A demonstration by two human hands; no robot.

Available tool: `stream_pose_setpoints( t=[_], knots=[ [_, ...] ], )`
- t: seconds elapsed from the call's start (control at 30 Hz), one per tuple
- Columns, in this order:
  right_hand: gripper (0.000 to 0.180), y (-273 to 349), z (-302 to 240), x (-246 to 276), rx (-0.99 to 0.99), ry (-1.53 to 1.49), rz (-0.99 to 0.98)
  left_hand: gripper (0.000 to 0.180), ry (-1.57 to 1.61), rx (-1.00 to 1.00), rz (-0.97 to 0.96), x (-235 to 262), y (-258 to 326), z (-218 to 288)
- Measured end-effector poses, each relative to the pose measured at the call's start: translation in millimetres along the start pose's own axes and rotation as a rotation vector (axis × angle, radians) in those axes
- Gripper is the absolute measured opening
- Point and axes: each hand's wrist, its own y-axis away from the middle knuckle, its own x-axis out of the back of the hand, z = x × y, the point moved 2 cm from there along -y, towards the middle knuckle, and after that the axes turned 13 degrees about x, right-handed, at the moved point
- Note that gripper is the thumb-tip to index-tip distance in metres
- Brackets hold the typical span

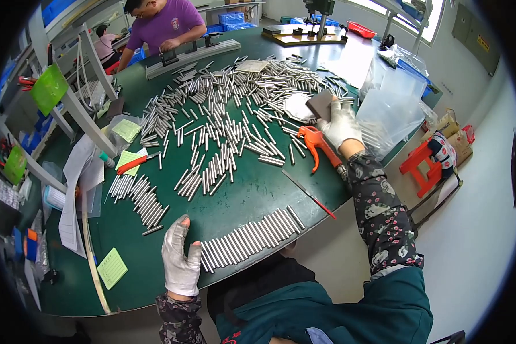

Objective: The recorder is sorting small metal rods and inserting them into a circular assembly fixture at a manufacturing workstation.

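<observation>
My right hand (339, 125), in a white glove with bare fingertips, reaches far right with its fingers closed on the edge of a flat dark brown block (320, 105), which looks like a sanding pad. Just below that hand lies an orange air blow gun (321, 148). At the near edge of the green table, my gloved left hand (180, 258) rests with thumb and fingers apart, holding nothing. Its thumb is beside the left end of a row of steel pins (249, 238) laid side by side. A large heap of loose steel pins (229, 92) spreads across the middle.
A red-handled thin tool (312, 198) lies right of the row. Left are a red utility knife (137, 163), a green card (112, 268) and a smaller pin group (146, 203). Plastic bags (390, 109) lie far right. Across the table stands a co-worker in purple (166, 26).
</observation>
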Motion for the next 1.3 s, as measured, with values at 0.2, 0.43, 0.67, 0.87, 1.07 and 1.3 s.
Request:
stream_pose_setpoints(
  t=[0.2, 0.43, 0.67, 0.87, 1.07, 1.3],
  knots=[
    [0.032, 20.1, -22.2, 29.6, 0.031, -0.109, -0.486, 0.051, 0.022, 0.007, 0.021, 2.5, -2.5, -2.4],
    [0.036, 34.1, 4.8, 16.0, -0.099, -0.202, -0.676, 0.05, 0.002, 0.004, 0.026, 2.3, -0.1, -5.5],
    [0.032, 82.6, -2.0, 85.7, -0.277, -1.262, -0.429, 0.049, -0.202, -0.215, 0.321, 6.6, 5.7, 7.6],
    [0.031, 168.7, -39.5, 140.5, 0.285, -0.947, -0.492, 0.051, -0.533, -0.684, 0.327, -1.6, 23.5, 120.4],
    [0.037, 216.1, -34.8, 138.0, 0.078, -1.505, -0.836, 0.031, -0.519, -0.589, -0.202, -28.9, 27.8, 108.9],
    [0.043, 258.2, -31.9, 112.9, 0.13, -1.863, -1.32, 0.024, -0.475, -0.85, -0.381, -56.8, 31.4, 116.3]
  ],
)
